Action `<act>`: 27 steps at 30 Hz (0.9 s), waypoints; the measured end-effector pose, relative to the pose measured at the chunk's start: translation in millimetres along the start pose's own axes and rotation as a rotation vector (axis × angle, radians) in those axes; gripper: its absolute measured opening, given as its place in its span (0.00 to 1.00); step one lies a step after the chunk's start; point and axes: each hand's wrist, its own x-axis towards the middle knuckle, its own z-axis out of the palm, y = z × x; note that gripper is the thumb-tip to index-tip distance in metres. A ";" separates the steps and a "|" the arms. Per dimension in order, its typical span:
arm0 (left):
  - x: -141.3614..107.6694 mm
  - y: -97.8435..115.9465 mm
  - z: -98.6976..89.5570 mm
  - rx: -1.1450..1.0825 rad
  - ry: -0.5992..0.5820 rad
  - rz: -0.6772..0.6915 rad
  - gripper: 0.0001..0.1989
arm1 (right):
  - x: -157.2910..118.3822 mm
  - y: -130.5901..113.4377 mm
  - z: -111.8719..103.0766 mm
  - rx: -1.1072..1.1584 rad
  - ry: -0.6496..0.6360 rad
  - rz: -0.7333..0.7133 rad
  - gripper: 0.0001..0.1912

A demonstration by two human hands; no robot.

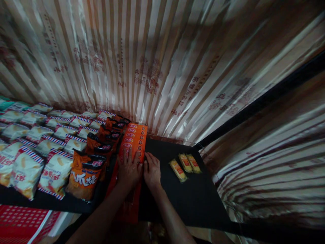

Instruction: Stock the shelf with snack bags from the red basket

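Note:
A long orange strip of packets [133, 135] with printed oval logos lies on the black table, running from the curtain toward the front edge. My left hand [129, 169] rests on top of it, palm down with fingers spread. Beside its right edge, my right hand [152, 168] lies against the strip with the fingers close together; whether they grip the edge is unclear. Left of the strip stands a row of orange and black snack bags [85, 174]. Several white snack bags [54, 173] fill the left side of the table.
Three small yellow packets [178, 170] lie on the black tabletop [188, 200] at the right. Behind is a pleated, printed curtain [152, 61], with a dark pole [241, 110] slanting up at the right. A red and white basket [22, 222] sits at the lower left.

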 end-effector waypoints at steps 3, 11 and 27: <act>0.0 0.0 -0.2 -0.003 0.003 0.003 0.24 | 18.3 5.5 5.6 -0.014 -0.019 -0.030 0.21; -1.2 -0.5 3.4 0.005 0.009 0.003 0.25 | 41.8 13.9 20.8 -0.116 -0.024 0.066 0.22; -1.1 0.2 5.2 0.026 0.000 0.000 0.25 | 41.3 10.2 22.5 -0.174 -0.065 0.065 0.20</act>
